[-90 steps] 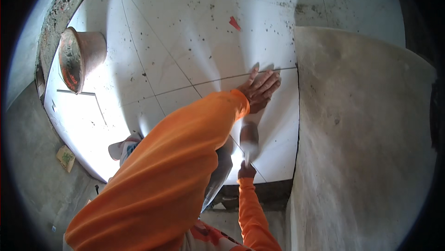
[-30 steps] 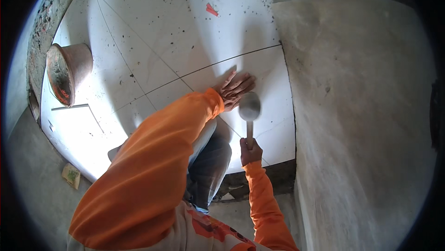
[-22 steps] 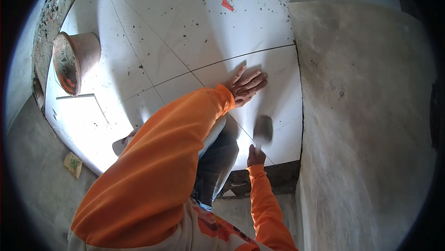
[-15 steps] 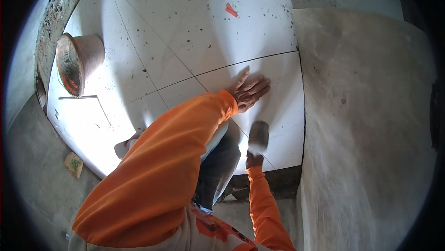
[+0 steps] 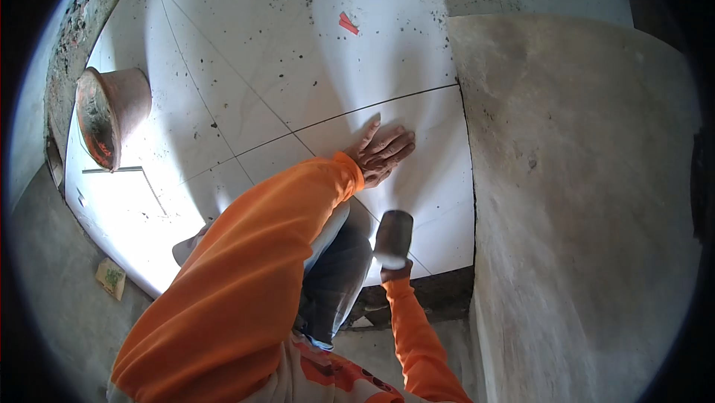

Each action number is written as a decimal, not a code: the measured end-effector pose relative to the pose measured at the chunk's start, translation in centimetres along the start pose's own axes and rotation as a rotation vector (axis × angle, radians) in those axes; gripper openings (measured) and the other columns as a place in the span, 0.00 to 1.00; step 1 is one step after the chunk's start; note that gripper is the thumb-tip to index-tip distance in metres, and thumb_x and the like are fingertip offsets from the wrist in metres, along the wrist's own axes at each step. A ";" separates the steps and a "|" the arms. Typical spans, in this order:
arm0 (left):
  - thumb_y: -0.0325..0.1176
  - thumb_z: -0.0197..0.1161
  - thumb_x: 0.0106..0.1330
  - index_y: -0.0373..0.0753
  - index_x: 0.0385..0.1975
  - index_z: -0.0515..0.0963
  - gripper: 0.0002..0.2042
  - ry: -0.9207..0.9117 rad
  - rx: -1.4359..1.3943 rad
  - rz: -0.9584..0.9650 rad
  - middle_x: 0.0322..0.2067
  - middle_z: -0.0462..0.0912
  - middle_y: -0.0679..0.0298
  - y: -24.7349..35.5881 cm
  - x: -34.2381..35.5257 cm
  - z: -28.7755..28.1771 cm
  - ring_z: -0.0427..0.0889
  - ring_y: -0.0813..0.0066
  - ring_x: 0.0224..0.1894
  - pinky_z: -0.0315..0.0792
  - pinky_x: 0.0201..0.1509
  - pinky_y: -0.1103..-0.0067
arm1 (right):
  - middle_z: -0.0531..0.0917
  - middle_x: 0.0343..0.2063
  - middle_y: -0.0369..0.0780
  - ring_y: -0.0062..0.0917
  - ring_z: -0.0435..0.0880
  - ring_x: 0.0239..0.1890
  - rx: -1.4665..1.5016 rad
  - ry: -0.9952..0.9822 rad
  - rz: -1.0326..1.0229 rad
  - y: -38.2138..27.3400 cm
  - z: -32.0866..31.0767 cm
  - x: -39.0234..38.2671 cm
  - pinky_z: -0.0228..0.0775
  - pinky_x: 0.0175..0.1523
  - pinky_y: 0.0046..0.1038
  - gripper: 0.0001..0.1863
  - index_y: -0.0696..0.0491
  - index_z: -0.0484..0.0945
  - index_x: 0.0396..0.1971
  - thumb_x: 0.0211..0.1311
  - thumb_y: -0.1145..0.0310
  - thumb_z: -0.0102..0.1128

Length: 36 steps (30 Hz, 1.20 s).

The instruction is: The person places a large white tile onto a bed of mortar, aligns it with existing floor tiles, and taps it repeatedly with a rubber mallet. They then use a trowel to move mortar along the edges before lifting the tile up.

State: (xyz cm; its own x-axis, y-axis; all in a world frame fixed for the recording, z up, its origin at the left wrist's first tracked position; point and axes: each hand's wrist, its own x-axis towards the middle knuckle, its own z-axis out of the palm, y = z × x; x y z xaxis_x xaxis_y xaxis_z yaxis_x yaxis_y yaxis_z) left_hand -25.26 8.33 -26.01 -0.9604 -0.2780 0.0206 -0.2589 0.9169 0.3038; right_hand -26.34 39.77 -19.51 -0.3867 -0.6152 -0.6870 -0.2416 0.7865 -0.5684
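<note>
My left hand (image 5: 383, 154) lies on a large white floor tile (image 5: 443, 153), fingers spread and nothing held. Nearer to me, my right hand (image 5: 396, 273) grips a mallet (image 5: 394, 235) with a dark, thick cylindrical head and a pale end. The mallet head is over the same tile, close to its front edge; whether it touches the surface I cannot tell. Its handle is mostly hidden by the head and my hand. Both forearms are in orange sleeves, and my bent knee is between them.
A dirty, tapered bucket (image 5: 132, 111) lies tipped at the left. Rough grey wall (image 5: 573, 172) rises along the tile's right side. Beyond my left hand is a small red piece (image 5: 348, 24). A crumpled packet (image 5: 111, 278) lies at the lower left. The tiled floor ends at a dark, broken edge (image 5: 447, 284).
The whole view has shifted a little, so things appear further left. My left hand stays flat on the tile. The mallet's head, still in my right hand's grip, is slightly nearer to me.
</note>
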 end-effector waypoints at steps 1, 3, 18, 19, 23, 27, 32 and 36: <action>0.42 0.51 0.58 0.47 0.58 0.66 0.25 -0.002 -0.008 0.000 0.63 0.60 0.69 0.2 0.1 0.0 0.46 0.66 0.69 0.28 0.70 0.49 | 0.84 0.33 0.41 0.35 0.83 0.31 0.171 0.088 0.032 -0.1 0.1 -1.7 0.75 0.38 0.30 0.14 0.51 0.79 0.40 0.54 0.62 0.57; 0.41 0.51 0.58 0.47 0.57 0.69 0.24 0.076 0.009 0.016 0.62 0.62 0.69 -0.4 1.1 0.6 0.47 0.66 0.69 0.28 0.70 0.49 | 0.83 0.35 0.39 0.31 0.82 0.35 0.034 -0.076 0.112 0.3 0.0 -0.7 0.74 0.40 0.31 0.14 0.50 0.78 0.40 0.56 0.62 0.55; 0.54 0.48 0.59 0.47 0.63 0.59 0.32 -0.112 -0.031 0.002 0.67 0.51 0.68 -3.8 6.9 -0.2 0.43 0.70 0.70 0.30 0.70 0.55 | 0.82 0.40 0.43 0.32 0.82 0.42 -0.031 -0.132 0.143 -2.8 0.0 2.3 0.74 0.46 0.33 0.16 0.51 0.78 0.44 0.57 0.62 0.56; 0.55 0.48 0.60 0.48 0.62 0.60 0.31 -0.002 -0.004 -0.027 0.67 0.51 0.67 -3.1 6.5 -0.2 0.43 0.70 0.70 0.33 0.69 0.54 | 0.83 0.38 0.43 0.29 0.83 0.42 -0.296 -0.222 0.201 -3.4 0.2 3.5 0.74 0.47 0.32 0.15 0.52 0.79 0.43 0.56 0.64 0.57; 0.53 0.46 0.62 0.48 0.63 0.59 0.30 -0.175 -0.023 0.013 0.68 0.48 0.67 -3.2 7.7 -0.6 0.39 0.69 0.71 0.31 0.70 0.54 | 0.80 0.22 0.41 0.37 0.81 0.27 0.364 0.140 0.157 -3.1 0.4 3.5 0.72 0.35 0.32 0.09 0.53 0.78 0.29 0.49 0.65 0.61; 0.50 0.44 0.64 0.47 0.64 0.57 0.29 -0.104 0.043 -0.021 0.68 0.47 0.67 -3.7 6.6 0.5 0.38 0.67 0.71 0.29 0.70 0.54 | 0.76 0.15 0.44 0.39 0.79 0.19 0.100 0.179 -0.044 -3.7 -0.1 4.5 0.70 0.26 0.34 0.09 0.52 0.75 0.20 0.45 0.63 0.63; 0.50 0.43 0.64 0.47 0.64 0.58 0.29 -0.046 -0.025 0.031 0.69 0.46 0.67 -2.5 7.7 0.0 0.37 0.67 0.71 0.27 0.70 0.54 | 0.77 0.17 0.42 0.34 0.79 0.20 0.017 0.122 -0.165 1.5 0.9 3.2 0.70 0.26 0.32 0.12 0.53 0.76 0.27 0.43 0.65 0.68; 0.50 0.44 0.63 0.47 0.64 0.58 0.29 -0.093 -0.004 0.000 0.68 0.47 0.67 -3.9 6.9 0.1 0.39 0.67 0.71 0.25 0.70 0.54 | 0.80 0.23 0.42 0.29 0.82 0.27 0.279 0.045 -0.144 -0.3 0.5 2.1 0.73 0.31 0.28 0.11 0.52 0.77 0.32 0.46 0.69 0.64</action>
State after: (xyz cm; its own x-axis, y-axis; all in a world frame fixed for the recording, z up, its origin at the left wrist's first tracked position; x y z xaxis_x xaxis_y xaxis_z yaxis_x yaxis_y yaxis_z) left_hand -30.86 2.93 -27.18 -0.9659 -0.2499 -0.0677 -0.2584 0.9156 0.3079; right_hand -26.67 38.20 -20.97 -0.4067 -0.7114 -0.5731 -0.0461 0.6425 -0.7649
